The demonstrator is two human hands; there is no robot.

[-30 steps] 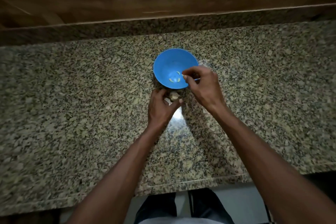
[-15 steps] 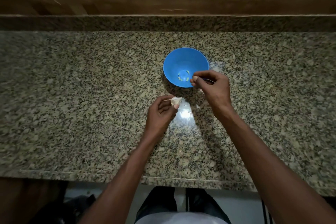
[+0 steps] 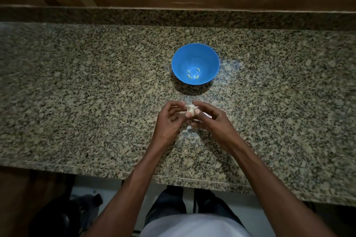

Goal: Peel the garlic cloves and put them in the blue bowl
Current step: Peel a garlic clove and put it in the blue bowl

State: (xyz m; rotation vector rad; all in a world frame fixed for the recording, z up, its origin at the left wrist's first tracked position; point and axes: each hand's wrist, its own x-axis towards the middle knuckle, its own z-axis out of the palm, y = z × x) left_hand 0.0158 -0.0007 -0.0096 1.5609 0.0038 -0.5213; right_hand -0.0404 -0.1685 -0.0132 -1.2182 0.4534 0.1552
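I have both hands together over the near middle of the granite worktop [image 3: 77, 86], working one garlic clove [image 3: 190, 109] between them. My left hand [image 3: 169, 121] has its fingers curled toward the clove from the left, and my right hand [image 3: 210, 119] pinches it from the right with thumb and forefinger — the clove sits just between the fingertips, clear of the surface. The blue bowl [image 3: 210, 57] stands farther back, well apart from my hands, with a few small pale peeled cloves [image 3: 193, 74] lying at its bottom.

To do this step well I would hold the clove steady in the left and pull the papery skin away with the right thumbnail, starting at the tip, and let the skin drop beside the bowl, not in it.

The light is dim, and my fingers cover most of the clove, so I cannot tell how much skin is left on it. A pale scrap [image 3: 207, 115] by my right fingers is probably loose skin — hard to be sure.
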